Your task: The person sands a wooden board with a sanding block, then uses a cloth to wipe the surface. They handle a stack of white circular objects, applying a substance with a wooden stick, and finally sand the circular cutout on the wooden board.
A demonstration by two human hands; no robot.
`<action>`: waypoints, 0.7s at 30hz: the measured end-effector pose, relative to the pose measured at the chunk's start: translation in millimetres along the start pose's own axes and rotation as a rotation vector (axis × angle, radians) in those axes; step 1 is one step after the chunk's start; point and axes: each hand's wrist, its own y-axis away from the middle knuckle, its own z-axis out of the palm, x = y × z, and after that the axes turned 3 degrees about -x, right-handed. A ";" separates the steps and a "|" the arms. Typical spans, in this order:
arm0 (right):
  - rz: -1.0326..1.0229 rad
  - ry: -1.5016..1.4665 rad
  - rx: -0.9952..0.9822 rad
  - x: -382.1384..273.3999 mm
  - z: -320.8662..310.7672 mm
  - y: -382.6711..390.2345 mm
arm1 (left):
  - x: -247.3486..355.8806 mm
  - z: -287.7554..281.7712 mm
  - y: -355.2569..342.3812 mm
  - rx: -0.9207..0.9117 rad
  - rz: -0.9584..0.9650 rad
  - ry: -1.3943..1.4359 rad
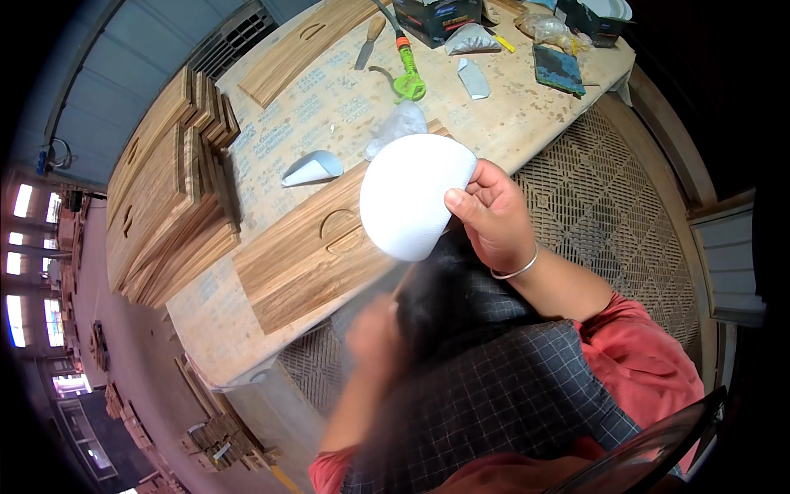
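My right hand [498,210] pinches the right edge of a round white sanding disc [415,193] between thumb and fingers. The disc is held above a wooden panel [288,284] with a curved groove cut in it and hides part of that panel. My left hand [376,337] is smeared by motion near the table's front edge, below the disc. A thin brown stick-like shape shows by its fingers, but I cannot make out whether it is held. Left of the disc lies a folded sanding disc [314,169], and a clear plastic bag [397,129] sits behind it.
Stacked wooden panels [177,193] fill the left of the covered table [210,317]. Farther back are another panel [292,49], a scraper [370,43], a green air blow gun [407,78], a black box [436,20] and a blue-green pad [559,70]. Plastic grating [609,206] covers the floor at right.
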 end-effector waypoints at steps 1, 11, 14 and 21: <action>-0.014 -0.023 0.020 1.3 4.0 1.1 | -1.1 -2.5 -0.2 -0.034 -0.049 -0.044; 0.110 -0.028 -0.112 -7.9 6.2 1.0 | -36.7 -19.4 18.7 -0.786 -0.849 1.790; 0.150 -0.069 -0.163 -8.5 10.3 3.7 | -24.7 -23.5 24.6 -0.655 -0.870 1.609; 0.144 0.075 -0.044 1.7 9.2 4.7 | -41.1 -7.6 23.3 -0.175 -0.345 0.512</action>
